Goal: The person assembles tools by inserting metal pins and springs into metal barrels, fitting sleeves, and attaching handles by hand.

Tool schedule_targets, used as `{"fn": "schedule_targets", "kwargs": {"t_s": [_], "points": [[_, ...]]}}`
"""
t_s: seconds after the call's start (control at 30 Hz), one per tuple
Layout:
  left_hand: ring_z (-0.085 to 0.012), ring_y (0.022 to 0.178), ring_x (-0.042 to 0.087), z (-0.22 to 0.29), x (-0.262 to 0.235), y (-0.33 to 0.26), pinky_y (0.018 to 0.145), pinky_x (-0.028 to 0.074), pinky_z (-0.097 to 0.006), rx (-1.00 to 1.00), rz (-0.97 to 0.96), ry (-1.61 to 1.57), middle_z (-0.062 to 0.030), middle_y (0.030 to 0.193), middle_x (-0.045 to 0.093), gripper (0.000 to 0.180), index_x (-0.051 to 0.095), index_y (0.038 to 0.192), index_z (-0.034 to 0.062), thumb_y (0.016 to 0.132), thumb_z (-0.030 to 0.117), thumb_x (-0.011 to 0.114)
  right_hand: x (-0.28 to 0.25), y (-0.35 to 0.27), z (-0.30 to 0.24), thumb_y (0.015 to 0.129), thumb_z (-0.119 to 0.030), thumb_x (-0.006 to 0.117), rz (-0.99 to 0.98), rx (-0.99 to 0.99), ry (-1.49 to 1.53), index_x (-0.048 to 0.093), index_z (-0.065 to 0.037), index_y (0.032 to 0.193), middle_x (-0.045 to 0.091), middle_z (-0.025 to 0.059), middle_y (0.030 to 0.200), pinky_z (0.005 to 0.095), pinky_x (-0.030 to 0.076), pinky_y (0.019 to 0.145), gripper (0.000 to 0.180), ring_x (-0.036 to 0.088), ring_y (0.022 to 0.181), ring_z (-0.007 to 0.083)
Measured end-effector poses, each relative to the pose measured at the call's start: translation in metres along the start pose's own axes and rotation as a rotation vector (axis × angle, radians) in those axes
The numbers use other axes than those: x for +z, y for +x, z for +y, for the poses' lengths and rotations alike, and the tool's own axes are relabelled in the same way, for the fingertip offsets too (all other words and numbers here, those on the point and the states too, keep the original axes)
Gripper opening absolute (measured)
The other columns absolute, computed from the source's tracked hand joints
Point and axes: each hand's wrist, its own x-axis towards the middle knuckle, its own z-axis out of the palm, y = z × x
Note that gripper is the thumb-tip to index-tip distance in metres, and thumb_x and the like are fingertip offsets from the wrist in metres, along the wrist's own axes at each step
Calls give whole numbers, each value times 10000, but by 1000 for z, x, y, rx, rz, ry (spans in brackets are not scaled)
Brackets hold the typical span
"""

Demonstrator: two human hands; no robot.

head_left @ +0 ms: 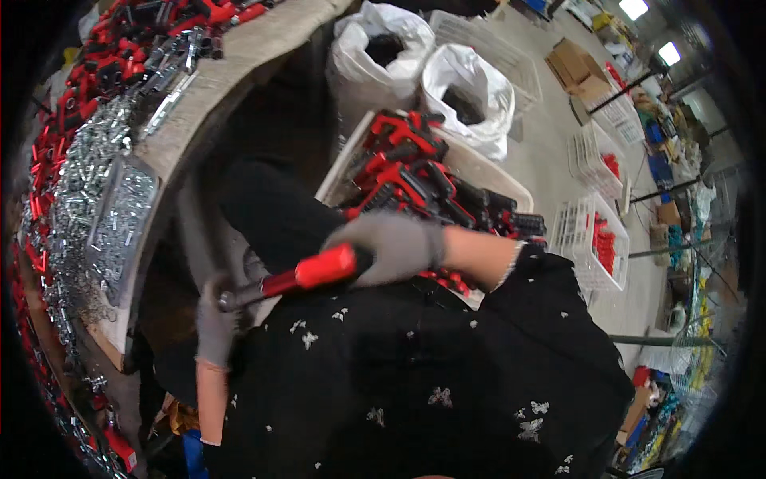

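Note:
Both my hands wear grey gloves. A red and black tool [325, 267], long and round with a dark shiny end, lies slantwise between them in front of my body; its exact kind I cannot make out. My right hand [391, 246] is closed round its black end, beside the red part. At the other, shiny end, my left hand [214, 323] is closed on it, lower and to the left. Both gloves are somewhat blurred. Just beyond my right hand stands a white bin [345, 166] heaped with red and black pistol-shaped tools [405, 177].
To the left runs a worktop [191, 120] bearing red and black parts [88, 88], small metal pieces [76, 199] and a clear tray [124, 219]. Two white sacks [359, 80] stand behind the bin. White crates [576, 231] with red parts and a cardboard box [576, 68] are to the right.

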Motion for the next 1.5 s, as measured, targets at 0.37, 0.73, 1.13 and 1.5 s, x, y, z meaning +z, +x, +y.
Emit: {"fn": "schedule_targets", "kwargs": {"t_s": [0.37, 0.73, 1.13, 1.5], "points": [[-267, 1320, 463, -6, -3, -53, 1105, 348, -359, -39, 106, -323, -172, 1451, 455, 655, 339, 1491, 22, 919, 119, 644, -175, -173, 5, 804, -357, 771, 543, 825, -739, 670, -35, 1153, 711, 210, 1018, 415, 531, 834, 486, 693, 941, 351], [-255, 1304, 482, -9, -19, -63, 1088, 378, -361, -33, 119, 21, -191, 1389, 514, 586, 443, 1412, -9, 902, 162, 677, -106, -96, 147, 934, -398, 534, -192, 1191, -642, 626, -71, 1254, 606, 210, 1288, 456, 448, 1003, 467, 589, 1187, 357], [-296, 1074, 635, 8, -74, -93, 925, 496, -373, -94, 174, -69, -182, 1133, 643, 449, 582, 1247, -2, 857, 177, 716, -37, 356, 10, 858, -284, 666, 303, -181, -760, 667, -40, 1147, 685, 185, 1081, 416, 509, 898, 378, 658, 1008, 348], [-195, 1016, 656, -2, -199, -131, 906, 503, -325, -178, 611, -266, -130, 1066, 694, 315, 668, 1142, 7, 866, 158, 686, -116, 420, 131, 830, -141, 655, 18, -62, -396, 635, -32, 985, 636, 117, 828, 333, 497, 699, 190, 606, 771, 191]]}}
